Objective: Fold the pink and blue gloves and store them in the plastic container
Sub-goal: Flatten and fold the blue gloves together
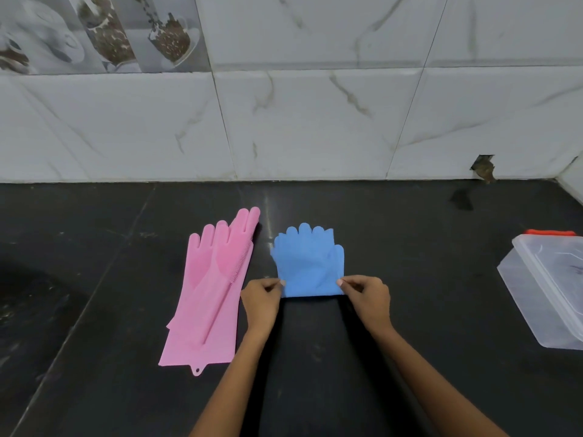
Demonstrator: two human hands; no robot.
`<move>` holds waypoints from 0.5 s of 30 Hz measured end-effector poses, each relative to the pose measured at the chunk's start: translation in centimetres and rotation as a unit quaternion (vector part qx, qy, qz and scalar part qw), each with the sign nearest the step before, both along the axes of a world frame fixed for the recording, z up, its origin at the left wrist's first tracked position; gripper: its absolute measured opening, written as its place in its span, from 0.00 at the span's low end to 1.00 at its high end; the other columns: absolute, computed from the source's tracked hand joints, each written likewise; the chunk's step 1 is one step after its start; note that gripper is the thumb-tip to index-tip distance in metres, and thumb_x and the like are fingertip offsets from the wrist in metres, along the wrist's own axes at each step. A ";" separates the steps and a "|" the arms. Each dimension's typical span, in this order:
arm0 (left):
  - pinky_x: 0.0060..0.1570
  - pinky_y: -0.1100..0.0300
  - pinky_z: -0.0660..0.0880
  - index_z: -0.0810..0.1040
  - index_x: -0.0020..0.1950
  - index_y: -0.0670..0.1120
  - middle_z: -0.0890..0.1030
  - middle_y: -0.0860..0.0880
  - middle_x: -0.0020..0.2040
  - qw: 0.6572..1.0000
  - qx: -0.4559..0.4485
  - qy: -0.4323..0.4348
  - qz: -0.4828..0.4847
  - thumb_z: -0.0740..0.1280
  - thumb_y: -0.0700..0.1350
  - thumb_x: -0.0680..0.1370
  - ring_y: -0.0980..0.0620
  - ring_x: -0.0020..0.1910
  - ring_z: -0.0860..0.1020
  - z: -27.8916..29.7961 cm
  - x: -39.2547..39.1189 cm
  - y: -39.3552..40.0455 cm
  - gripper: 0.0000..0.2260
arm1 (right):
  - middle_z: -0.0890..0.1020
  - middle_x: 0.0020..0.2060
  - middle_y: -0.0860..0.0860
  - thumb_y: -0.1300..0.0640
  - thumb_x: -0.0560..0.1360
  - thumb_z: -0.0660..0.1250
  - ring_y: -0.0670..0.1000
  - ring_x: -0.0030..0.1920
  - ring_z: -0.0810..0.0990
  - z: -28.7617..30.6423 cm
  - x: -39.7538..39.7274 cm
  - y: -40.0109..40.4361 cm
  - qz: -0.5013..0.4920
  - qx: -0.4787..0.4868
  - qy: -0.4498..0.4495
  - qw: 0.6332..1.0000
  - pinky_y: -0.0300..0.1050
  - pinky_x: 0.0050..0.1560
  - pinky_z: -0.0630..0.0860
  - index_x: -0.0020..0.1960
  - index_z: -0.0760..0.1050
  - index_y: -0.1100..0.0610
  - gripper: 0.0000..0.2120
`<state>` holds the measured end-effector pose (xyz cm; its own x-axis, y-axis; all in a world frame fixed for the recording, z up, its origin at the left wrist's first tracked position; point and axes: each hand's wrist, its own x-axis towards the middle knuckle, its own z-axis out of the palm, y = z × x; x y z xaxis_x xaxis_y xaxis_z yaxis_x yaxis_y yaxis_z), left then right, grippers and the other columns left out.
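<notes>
The blue gloves (306, 263) lie folded over on the black counter (394, 247), fingers pointing toward the wall. My left hand (262, 298) pinches their near left corner and my right hand (367, 296) pinches the near right corner. To the left, the pink gloves (211, 291) lie stretched out flat, one stacked on the other, fingers toward the wall and cuffs toward me. The clear plastic container (549, 288) stands open at the right edge of the view, apart from both hands.
A white marble-tiled wall (315, 121) bounds the counter at the back. An orange-red edge (550, 232) shows just behind the container. A dark rounded shape (28, 298) lies at the counter's left.
</notes>
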<state>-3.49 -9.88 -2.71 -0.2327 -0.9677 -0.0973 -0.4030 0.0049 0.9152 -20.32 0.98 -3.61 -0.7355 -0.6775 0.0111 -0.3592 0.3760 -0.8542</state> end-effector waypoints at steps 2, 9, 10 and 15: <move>0.41 0.63 0.72 0.85 0.38 0.44 0.80 0.50 0.33 1.000 -0.004 0.011 0.027 0.71 0.39 0.73 0.55 0.35 0.76 -0.1 -0.4 0.3 0.05 | 0.86 0.40 0.47 0.55 0.72 0.72 0.41 0.42 0.82 0.1 0.1 -0.2 -0.008 0.003 -0.004 1.000 0.40 0.48 0.78 0.45 0.84 0.55 0.05; 0.46 0.64 0.73 0.83 0.51 0.42 0.82 0.50 0.44 0.995 -0.089 -0.004 0.050 0.69 0.42 0.76 0.56 0.42 0.79 -0.7 -0.6 2.3 0.06 | 0.85 0.39 0.44 0.55 0.72 0.71 0.40 0.40 0.81 0.0 0.7 0.1 -0.021 0.006 0.020 1.000 0.34 0.44 0.75 0.45 0.84 0.54 0.04; 0.46 0.65 0.72 0.83 0.51 0.43 0.82 0.50 0.45 0.994 -0.104 -0.006 0.044 0.68 0.43 0.76 0.56 0.42 0.78 -0.8 -0.5 2.5 0.07 | 0.85 0.38 0.43 0.55 0.72 0.71 0.39 0.39 0.81 0.0 0.9 0.1 -0.023 0.008 0.029 0.999 0.31 0.42 0.73 0.45 0.84 0.54 0.04; 0.44 0.66 0.70 0.82 0.49 0.42 0.81 0.49 0.44 0.988 -0.141 -0.044 0.033 0.68 0.41 0.76 0.56 0.41 0.77 -0.8 -0.5 2.7 0.04 | 0.83 0.39 0.50 0.57 0.76 0.66 0.45 0.37 0.78 -0.3 1.4 0.1 -0.011 0.006 0.071 0.997 0.38 0.38 0.73 0.40 0.81 0.56 0.08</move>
